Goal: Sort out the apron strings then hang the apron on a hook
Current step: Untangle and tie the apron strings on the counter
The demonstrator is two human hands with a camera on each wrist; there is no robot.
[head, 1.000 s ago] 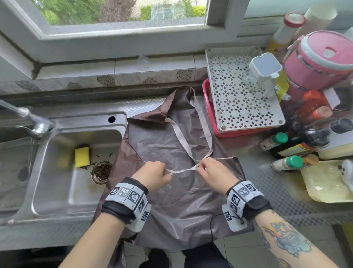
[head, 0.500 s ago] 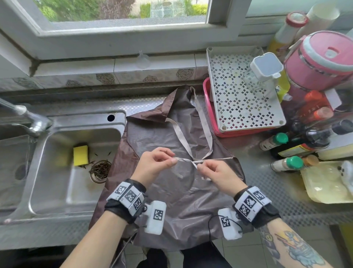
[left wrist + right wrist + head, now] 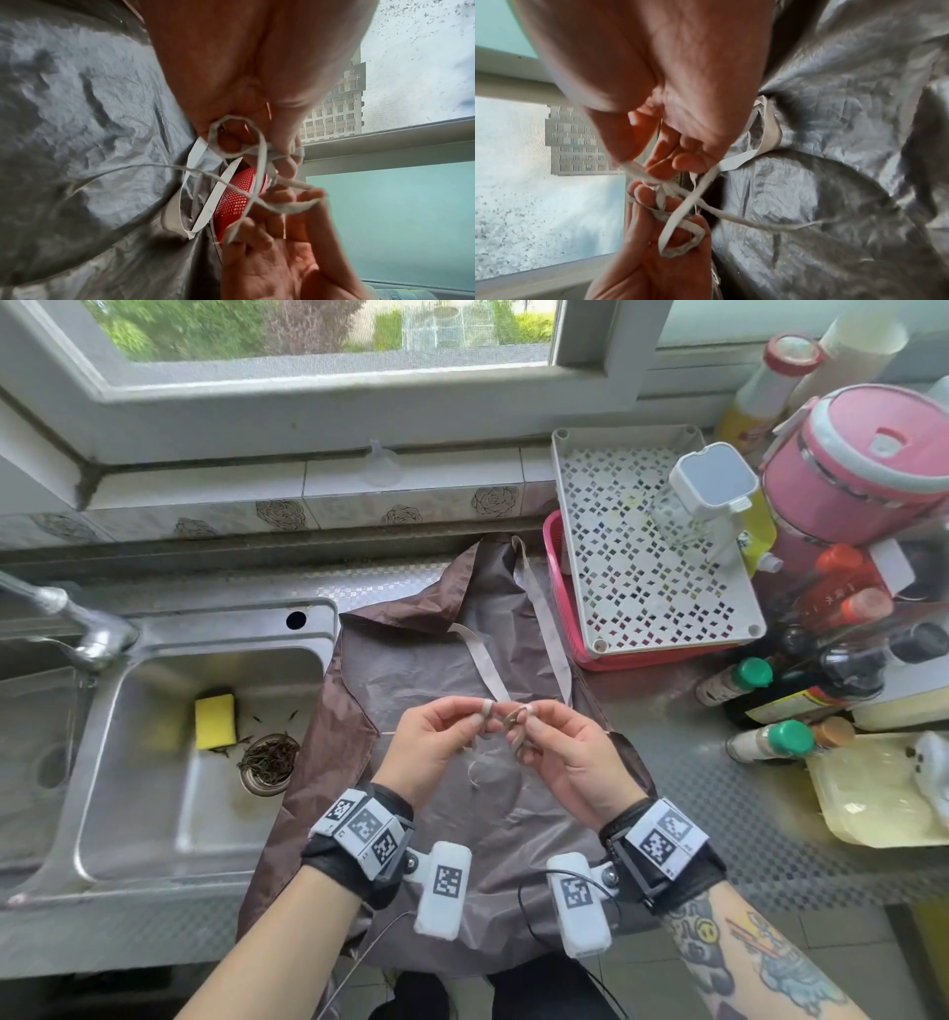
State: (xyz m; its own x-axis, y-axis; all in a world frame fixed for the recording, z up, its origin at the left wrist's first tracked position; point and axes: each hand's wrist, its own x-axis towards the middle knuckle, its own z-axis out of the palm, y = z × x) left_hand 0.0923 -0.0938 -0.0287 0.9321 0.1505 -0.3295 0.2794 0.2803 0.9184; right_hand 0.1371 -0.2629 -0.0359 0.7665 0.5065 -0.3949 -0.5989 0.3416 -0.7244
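Head view: we've got the brown apron (image 3: 452, 793) spread flat on the steel surface (image 3: 719, 793), just right of the sink (image 3: 169, 752), its lower edge hanging off the front. Both hands are up above the apron's middle, close together. Left hand (image 3: 436, 742) and right hand (image 3: 562, 752) each pinch part of the grey apron strings (image 3: 506, 719), w/ loops round the fingertips. The wider neck strap (image 3: 544, 629) lies on the bib, away from the sink, toward the pink basket (image 3: 560, 608).

Left wrist view: the strings (image 3: 254, 162) are wound in several loose loops across both sets of fingers (image 3: 287, 168); a thin strand trails back over the apron cloth (image 3: 77, 121). Can't tell if it's a knot being tied or picked apart.

Right wrist view: same tangle (image 3: 677, 219); right thumb and fingers (image 3: 687, 160) clamp one strand, the left hand (image 3: 654, 253) below holds a small loop.

Progress, as we judge it: early-mid. Strings are gathered but not yet sorted. Apron hasn't left the surface. No hook clearly in any view, so hanging is all still to do.
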